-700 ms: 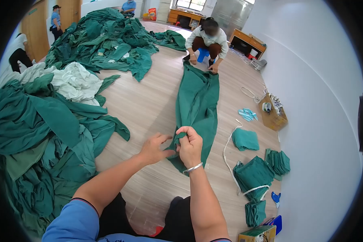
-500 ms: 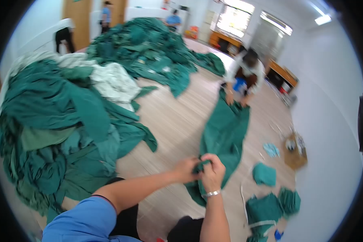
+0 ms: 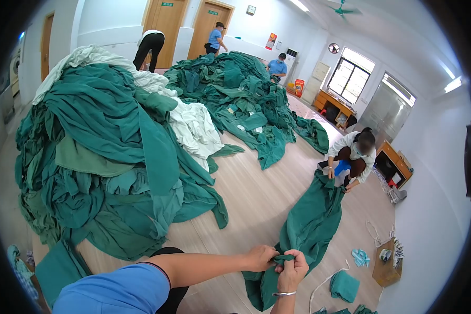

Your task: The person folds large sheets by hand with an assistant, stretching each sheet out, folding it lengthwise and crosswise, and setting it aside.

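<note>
A long green cloth [image 3: 313, 217] stretches over the floor between me and a seated co-worker [image 3: 354, 153], who grips its far end with both hands. My right hand [image 3: 293, 268], with a silver bangle at the wrist, is closed on a bunched edge of the near end. Close against it, my left hand [image 3: 261, 258] pinches the same bunched edge. The near part of the cloth hangs below my hands. To the left rises a large heap of green cloths [image 3: 97, 125], with white cloths [image 3: 193, 125] on its right side.
Farther back lies another green heap [image 3: 240, 89], near three people. At the right are a folded green cloth [image 3: 344, 286], a white rope [image 3: 319, 285], a striped blue cloth [image 3: 360, 257] and a cardboard box [image 3: 386, 267] by the wall. A wooden desk [image 3: 395, 163] stands behind the co-worker.
The view has swung up and left, showing more of the heaps and room. My left hand, open and apart before, has closed on the cloth beside my right hand.
</note>
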Available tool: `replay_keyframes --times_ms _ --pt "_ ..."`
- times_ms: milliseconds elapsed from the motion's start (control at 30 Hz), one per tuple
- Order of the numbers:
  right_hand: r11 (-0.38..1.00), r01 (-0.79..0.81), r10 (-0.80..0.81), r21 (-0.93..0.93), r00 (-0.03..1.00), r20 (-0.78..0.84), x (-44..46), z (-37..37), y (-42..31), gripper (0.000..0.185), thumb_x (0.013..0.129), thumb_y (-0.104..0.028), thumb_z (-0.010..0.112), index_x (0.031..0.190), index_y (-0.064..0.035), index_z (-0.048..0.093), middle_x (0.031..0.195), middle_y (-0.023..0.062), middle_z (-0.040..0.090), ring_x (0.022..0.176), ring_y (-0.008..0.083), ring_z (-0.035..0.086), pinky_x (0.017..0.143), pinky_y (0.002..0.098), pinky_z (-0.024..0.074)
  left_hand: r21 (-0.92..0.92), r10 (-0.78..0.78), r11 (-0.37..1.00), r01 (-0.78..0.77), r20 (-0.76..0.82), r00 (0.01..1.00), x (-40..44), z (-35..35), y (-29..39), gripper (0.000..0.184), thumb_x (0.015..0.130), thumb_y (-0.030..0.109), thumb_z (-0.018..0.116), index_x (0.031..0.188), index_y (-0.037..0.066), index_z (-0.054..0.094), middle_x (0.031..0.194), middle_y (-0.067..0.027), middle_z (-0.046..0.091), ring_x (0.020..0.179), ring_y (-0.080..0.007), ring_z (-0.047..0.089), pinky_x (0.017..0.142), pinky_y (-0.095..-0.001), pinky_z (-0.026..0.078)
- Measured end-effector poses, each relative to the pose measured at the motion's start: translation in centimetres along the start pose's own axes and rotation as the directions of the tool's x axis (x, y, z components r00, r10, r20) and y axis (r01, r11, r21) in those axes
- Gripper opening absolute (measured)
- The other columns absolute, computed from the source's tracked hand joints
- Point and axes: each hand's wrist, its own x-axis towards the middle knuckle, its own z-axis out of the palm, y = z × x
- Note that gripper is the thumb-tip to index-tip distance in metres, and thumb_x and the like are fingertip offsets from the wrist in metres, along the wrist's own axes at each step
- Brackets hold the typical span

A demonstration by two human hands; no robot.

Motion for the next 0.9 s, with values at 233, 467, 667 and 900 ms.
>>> replay_keyframes --times_ms 233,467,667,900 --pt "0.997 0.014 -0.015 -0.073 1.000 -0.018 -0.6 0.3 -1.8 0.021 0.071 0.005 0.037 0.082 -0.0013 0.054 0.062 0.0017 0.048 0.046 0.0070 0.042 0.040 0.0195 0.0390 0.065 -0.117 0.992 0.110 0.114 0.986 0.1 -0.1 0.1 0.022 0.065 0.006 0.056 0.086 0.005 0.061 0.082 -0.0186 0.059 0.081 -0.0360 0.056 0.069 -0.0434 0.045" --pt "0.998 0.016 -0.017 -0.060 1.000 -0.008 -1.0 -0.5 -2.1 0.013 0.077 0.002 0.044 0.082 -0.0025 0.056 0.060 -0.0018 0.048 0.046 0.0042 0.044 0.042 0.0173 0.0352 -0.028 -0.126 0.992 0.127 0.011 0.992 0.6 -0.2 -0.3 0.020 0.064 0.006 0.054 0.082 0.007 0.062 0.073 -0.0182 0.059 0.071 -0.0372 0.057 0.062 -0.0444 0.045" --pt "0.998 0.017 -0.022 -0.058 0.996 -0.081 -0.7 -0.8 -2.0 0.012 0.077 0.003 0.045 0.080 -0.0014 0.056 0.059 -0.0015 0.049 0.045 0.0045 0.044 0.041 0.0182 0.0369 0.041 -0.078 0.996 0.082 -0.085 0.993 1.0 0.8 -2.3 0.019 0.066 0.003 0.054 0.083 0.007 0.062 0.074 -0.0156 0.060 0.071 -0.0328 0.059 0.061 -0.0385 0.047" --pt "0.998 0.059 -0.059 -0.024 0.998 -0.011 -0.8 -0.9 -1.0 0.008 0.080 -0.001 0.046 0.081 0.0002 0.054 0.059 0.0011 0.049 0.042 0.0075 0.044 0.040 0.0189 0.0387 0.030 -0.132 0.991 0.134 -0.050 0.990 0.6 0.3 -0.9 0.024 0.065 0.002 0.052 0.085 0.009 0.063 0.073 -0.0164 0.060 0.072 -0.0346 0.058 0.061 -0.0407 0.045"
